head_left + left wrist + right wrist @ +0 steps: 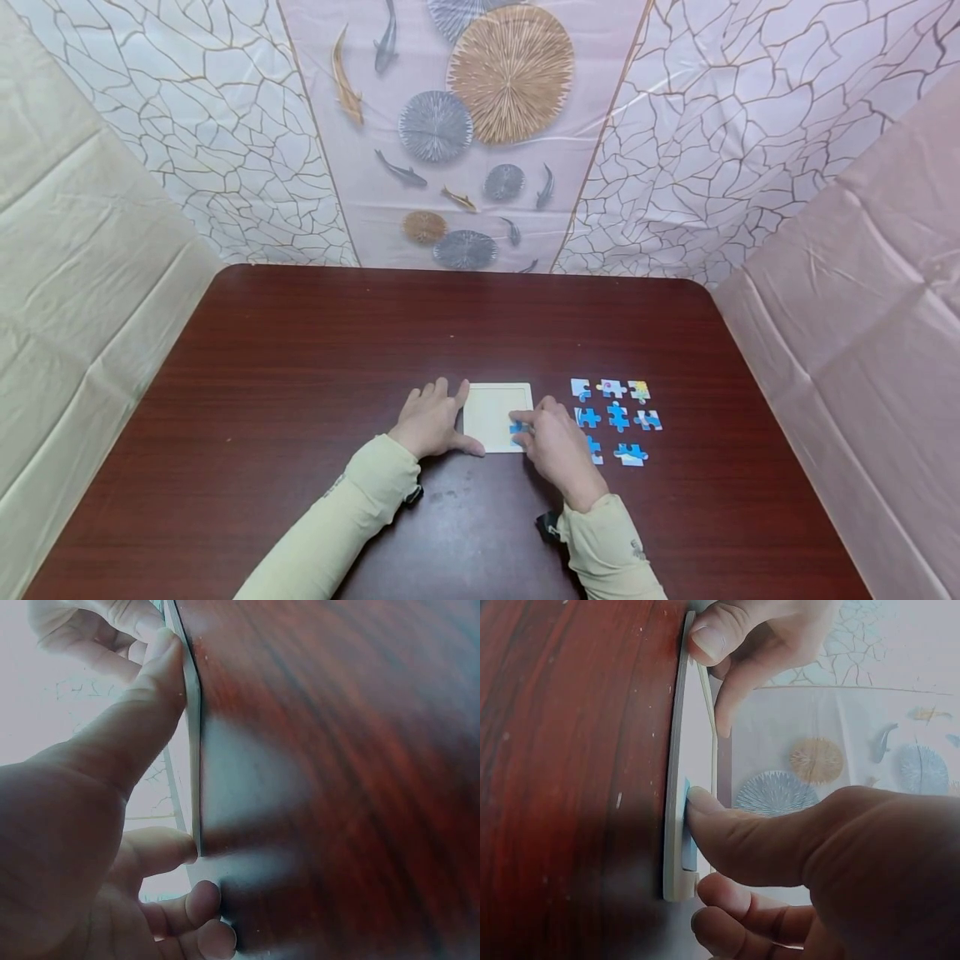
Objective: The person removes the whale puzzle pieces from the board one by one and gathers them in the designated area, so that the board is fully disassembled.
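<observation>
A square, pale puzzle tray (491, 408) with a raised rim lies on the table. Beside it, my left hand (431, 421) spreads thumb and forefinger to the tray's two left corners, its other fingertips down by the tabletop. At the tray's near right corner, my right hand (558, 446) pinches a blue jigsaw piece (516, 429) between thumb and forefinger. Seen from the right wrist, the thumb tip presses against the blue piece (691, 851) inside the rim, its remaining fingers bent beside the tray edge. Part of the piece is hidden under the fingers.
Several loose jigsaw pieces (617, 417), mostly blue with white, pink and yellow parts, lie in rows right of the tray. The dark red-brown table (337, 333) reaches back to a patterned cloth (465, 208), with pale cloth walls on both sides.
</observation>
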A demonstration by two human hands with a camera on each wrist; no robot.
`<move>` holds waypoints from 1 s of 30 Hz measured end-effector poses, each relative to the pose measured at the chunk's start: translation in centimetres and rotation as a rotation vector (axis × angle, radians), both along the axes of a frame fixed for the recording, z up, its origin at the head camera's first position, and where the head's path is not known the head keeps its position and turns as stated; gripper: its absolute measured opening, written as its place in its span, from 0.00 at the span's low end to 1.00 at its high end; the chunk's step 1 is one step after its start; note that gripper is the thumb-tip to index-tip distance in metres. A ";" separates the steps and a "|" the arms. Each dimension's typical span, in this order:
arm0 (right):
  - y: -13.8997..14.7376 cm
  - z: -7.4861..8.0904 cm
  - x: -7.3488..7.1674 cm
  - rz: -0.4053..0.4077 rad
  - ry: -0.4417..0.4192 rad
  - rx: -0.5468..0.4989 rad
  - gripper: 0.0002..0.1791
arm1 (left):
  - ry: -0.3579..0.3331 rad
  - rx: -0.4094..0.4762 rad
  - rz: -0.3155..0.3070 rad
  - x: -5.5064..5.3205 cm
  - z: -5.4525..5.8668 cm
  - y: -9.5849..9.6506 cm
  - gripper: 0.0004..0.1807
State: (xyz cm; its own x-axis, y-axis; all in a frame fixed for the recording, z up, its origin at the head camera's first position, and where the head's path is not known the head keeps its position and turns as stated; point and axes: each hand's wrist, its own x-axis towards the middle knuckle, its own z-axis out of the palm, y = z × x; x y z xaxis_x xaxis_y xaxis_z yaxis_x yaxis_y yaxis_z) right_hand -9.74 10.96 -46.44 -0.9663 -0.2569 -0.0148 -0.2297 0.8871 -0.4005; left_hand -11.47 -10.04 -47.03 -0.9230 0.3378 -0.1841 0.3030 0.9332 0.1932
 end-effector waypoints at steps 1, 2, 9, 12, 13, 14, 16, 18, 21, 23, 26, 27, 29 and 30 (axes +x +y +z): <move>0.0 0.0 0.0 -0.001 0.000 0.001 0.17 | 0.000 -0.001 0.000 0.0 0.0 0.0 0.65; 0.0 0.0 0.0 -0.002 0.001 0.002 0.16 | -0.001 -0.001 0.000 0.0 0.0 0.0 0.65; 0.0 0.1 -0.1 0.017 -0.003 0.041 0.19 | 0.002 0.001 -0.001 0.0 -0.1 0.0 0.65; 0.0 0.1 -0.1 0.031 -0.006 0.061 0.19 | 0.005 -0.002 -0.001 0.0 -0.2 0.0 0.65; 0.0 0.1 -0.1 0.036 -0.005 0.062 0.18 | 0.007 -0.002 -0.001 0.0 -0.2 0.0 0.65; 0.1 0.1 -0.1 0.040 -0.003 0.064 0.18 | 0.008 -0.001 -0.001 0.0 -0.2 0.0 0.65; 0.1 0.1 -0.1 0.048 0.006 0.064 0.16 | 0.012 -0.002 -0.002 0.0 -0.2 0.0 0.65; 0.1 0.2 -0.1 0.052 0.015 0.061 0.15 | 0.014 0.001 -0.002 0.0 -0.2 0.0 0.65; 0.1 0.3 0.0 0.045 0.021 0.052 0.13 | 0.018 0.003 -0.002 0.0 -0.2 0.0 0.65; 0.1 0.3 0.0 0.031 0.020 0.046 0.14 | 0.018 0.006 -0.001 0.0 -0.3 0.0 0.65; 0.1 0.3 -0.1 0.006 0.021 0.048 0.16 | 0.016 0.009 -0.001 0.0 -0.3 -0.1 0.65; 0.1 0.3 -0.1 0.000 0.021 0.051 0.16 | 0.016 0.010 -0.001 0.0 -0.3 -0.1 0.65; 0.1 0.2 -0.1 -0.008 0.023 0.057 0.17 | 0.014 0.005 -0.002 0.0 -0.3 -0.1 0.65; 0.1 0.2 -0.1 -0.008 0.023 0.059 0.16 | 0.015 0.004 -0.002 0.0 -0.3 -0.1 0.64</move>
State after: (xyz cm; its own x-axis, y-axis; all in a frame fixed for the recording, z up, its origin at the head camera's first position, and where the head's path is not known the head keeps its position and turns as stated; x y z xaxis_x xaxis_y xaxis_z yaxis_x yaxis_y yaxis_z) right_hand -9.87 11.09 -46.24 -0.9687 -0.2481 -0.0071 -0.2308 0.9109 -0.3419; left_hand -11.49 -10.11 -47.28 -0.9248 0.3406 -0.1693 0.3079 0.9317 0.1925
